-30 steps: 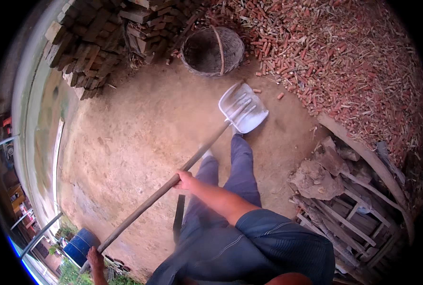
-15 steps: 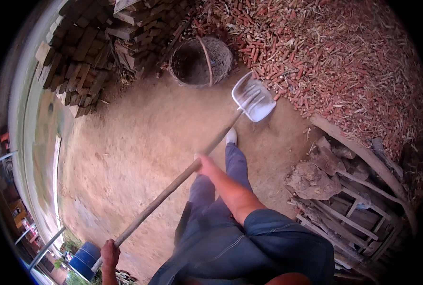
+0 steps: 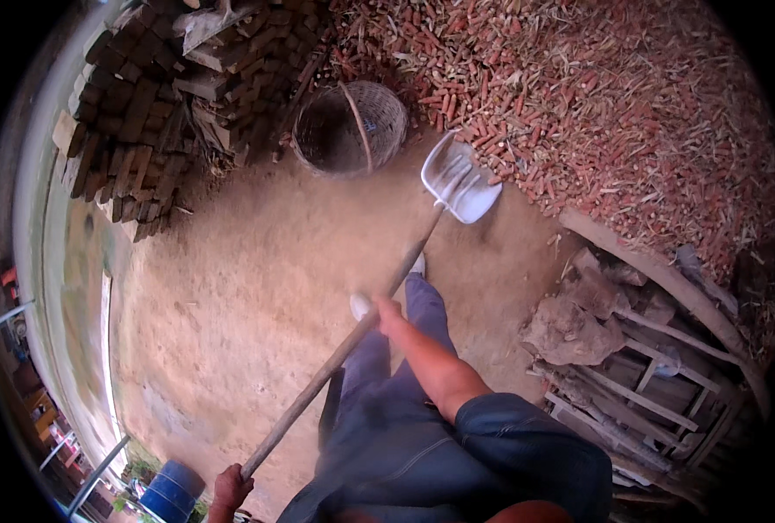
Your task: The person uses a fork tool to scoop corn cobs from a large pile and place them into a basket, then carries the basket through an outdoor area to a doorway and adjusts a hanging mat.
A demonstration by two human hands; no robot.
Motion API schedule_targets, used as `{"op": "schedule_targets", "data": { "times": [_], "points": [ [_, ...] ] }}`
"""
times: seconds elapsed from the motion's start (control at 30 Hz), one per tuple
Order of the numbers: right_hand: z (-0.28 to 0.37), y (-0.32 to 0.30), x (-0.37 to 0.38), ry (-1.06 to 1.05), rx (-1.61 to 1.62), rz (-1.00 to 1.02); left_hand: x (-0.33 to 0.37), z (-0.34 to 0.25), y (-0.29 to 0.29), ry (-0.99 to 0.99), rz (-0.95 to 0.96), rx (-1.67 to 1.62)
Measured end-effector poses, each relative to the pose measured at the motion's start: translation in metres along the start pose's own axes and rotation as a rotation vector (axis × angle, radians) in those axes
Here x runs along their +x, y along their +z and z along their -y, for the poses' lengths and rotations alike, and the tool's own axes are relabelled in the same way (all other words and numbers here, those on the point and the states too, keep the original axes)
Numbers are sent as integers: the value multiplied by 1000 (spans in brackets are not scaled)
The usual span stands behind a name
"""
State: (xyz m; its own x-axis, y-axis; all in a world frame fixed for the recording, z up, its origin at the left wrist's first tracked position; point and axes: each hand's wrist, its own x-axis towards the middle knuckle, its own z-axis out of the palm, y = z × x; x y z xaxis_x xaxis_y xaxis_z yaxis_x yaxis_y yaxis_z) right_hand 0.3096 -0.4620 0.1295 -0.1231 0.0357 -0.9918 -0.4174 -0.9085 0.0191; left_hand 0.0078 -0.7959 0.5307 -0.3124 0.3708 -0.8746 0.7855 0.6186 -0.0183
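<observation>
- From far off, I look down through the head camera at a brown dirt floor (image 3: pixel 222 296), dusty and mostly smooth.
- My right grip (image 3: pixel 389 315) is closed around the middle of a long wooden shovel (image 3: pixel 339 361).
- My left grip (image 3: pixel 230 488) is closed around the handle near its low end.
- The shovel slants from low left to high right, and its white scoop (image 3: pixel 473 196) is at the edge of a big pile of red corn cobs (image 3: pixel 596 113).
- A round woven basket (image 3: pixel 387 118) with a hoop handle sits left of the scoop, apart from it.
- Bricks (image 3: pixel 126 113) are stacked high at the top left.
- On the right, a bent log (image 3: pixel 666 283) runs along the pile, beside a big lump (image 3: pixel 570 331) and some old wooden frames (image 3: pixel 640 405).
- A blue barrel (image 3: pixel 174 491) stands at the bottom left, near my left grip.
</observation>
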Motion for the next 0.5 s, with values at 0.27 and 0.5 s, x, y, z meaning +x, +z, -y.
{"op": "schedule_targets", "data": {
  "times": [0.27,0.5],
  "points": [
    [38,-11,-1,-108,-37,-82,3,-47,0,35,9,-42],
    [12,-13,-4,-196,16,-51,-22,-31,4,19,-22,-3]
  ]
}}
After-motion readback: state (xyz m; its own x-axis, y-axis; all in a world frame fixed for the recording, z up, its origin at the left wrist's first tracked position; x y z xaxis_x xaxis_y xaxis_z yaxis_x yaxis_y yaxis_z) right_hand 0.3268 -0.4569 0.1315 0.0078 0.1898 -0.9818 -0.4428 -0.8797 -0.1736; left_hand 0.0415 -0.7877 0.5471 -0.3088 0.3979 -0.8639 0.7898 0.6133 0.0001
